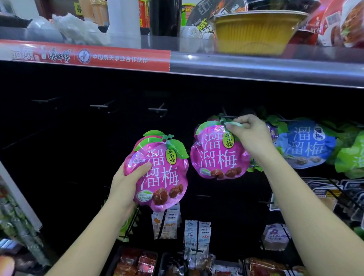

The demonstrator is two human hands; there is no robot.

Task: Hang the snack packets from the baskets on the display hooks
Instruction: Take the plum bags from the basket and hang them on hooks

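Packet [216, 155] hangs pinched beneath right hand [251, 135] (left hand [127, 181] grips spare packets [161, 175]).

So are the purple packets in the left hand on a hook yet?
Not yet. The left hand grips the purple packets in the air, below a bare hook.

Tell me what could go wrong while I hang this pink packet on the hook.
The right hand pinches the pink packet only by its leafy top near the hook tip; if the hole isn't threaded, letting go may drop it. The left hand grips the spare packets by one edge, so one might slide out.
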